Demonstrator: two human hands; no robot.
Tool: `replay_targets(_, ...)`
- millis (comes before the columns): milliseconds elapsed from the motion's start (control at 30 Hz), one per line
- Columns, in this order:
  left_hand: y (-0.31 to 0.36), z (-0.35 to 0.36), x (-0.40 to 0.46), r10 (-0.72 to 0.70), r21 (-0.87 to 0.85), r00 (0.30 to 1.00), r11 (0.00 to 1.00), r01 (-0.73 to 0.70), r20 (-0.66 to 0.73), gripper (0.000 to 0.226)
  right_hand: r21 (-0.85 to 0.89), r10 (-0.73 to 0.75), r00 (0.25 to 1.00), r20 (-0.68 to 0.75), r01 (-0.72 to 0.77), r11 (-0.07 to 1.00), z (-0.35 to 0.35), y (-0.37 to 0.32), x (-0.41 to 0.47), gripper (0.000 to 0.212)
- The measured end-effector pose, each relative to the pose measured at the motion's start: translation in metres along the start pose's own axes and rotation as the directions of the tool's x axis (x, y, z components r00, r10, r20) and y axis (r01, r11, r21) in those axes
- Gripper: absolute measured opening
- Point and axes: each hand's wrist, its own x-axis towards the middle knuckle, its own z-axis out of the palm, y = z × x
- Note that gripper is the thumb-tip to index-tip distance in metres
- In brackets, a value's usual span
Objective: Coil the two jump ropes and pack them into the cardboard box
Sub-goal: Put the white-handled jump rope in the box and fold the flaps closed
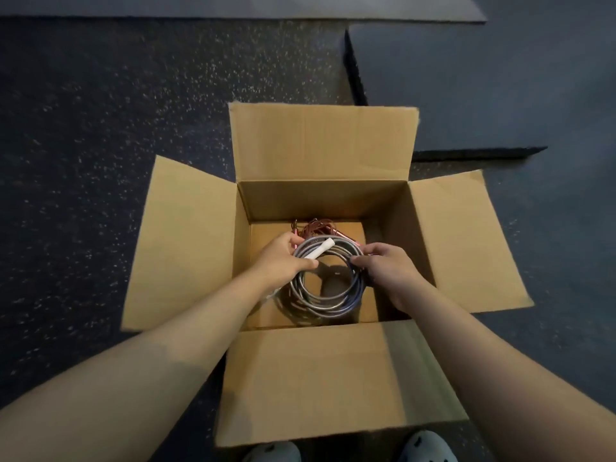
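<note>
An open cardboard box (321, 201) stands on the floor with all flaps spread outward. Inside it I hold a coiled grey jump rope (328, 303) with white handles (318, 250). My left hand (283, 258) grips the coil's left side together with a white handle. My right hand (388, 265) pinches the coil's right side. A coiled pink jump rope (316, 227) lies on the box bottom at the far side, partly hidden behind the grey coil and my hands.
The box sits on dark speckled rubber flooring (116, 128). Raised dark mats (483, 88) lie beyond the box to the right and along the far edge. The toes of my two light shoes (426, 448) show below the near flap.
</note>
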Motion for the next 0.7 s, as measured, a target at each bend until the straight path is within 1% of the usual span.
replay_targets(67, -0.016, 0.006, 0.010, -0.028, 0.018, 0.999, 0.999, 0.028, -0.022, 0.044, -0.078, 0.019, 0.999, 0.048, -0.015, 0.997, 0.006, 0.011, 0.019, 0.005)
replay_targets(167, -0.033, 0.012, 0.018, -0.045, 0.062, 0.997, 0.997, 0.049, -0.068, 0.042, -0.170, 0.024, 0.997, 0.079, -0.011, 0.985, 0.013, 0.023, 0.039, 0.013)
replay_targets(233, -0.039, 0.015, 0.023, -0.036, 0.113, 0.993, 0.992, 0.049, -0.114, 0.043, -0.229, 0.030, 0.996, 0.090, -0.009, 0.973, 0.016, 0.026, 0.047, 0.011)
replay_targets(400, -0.042, 0.024, 0.030, -0.054, 0.122, 0.979, 0.989, 0.079, -0.195, 0.051, -0.390, 0.008, 0.995, 0.096, 0.030, 0.920, 0.013, 0.024, 0.062, 0.019)
replay_targets(533, -0.043, 0.028, 0.030, -0.039, 0.181, 0.979, 0.981, 0.075, -0.199, 0.052, -0.359, -0.017, 0.997, 0.069, 0.041, 0.933, 0.009, 0.029, 0.068, 0.024)
replay_targets(700, -0.038, 0.025, 0.026, -0.041, 0.177, 0.984, 0.981, 0.072, -0.172, 0.055, -0.334, -0.045, 0.995, 0.088, 0.072, 0.940, 0.006, 0.031, 0.066, 0.026)
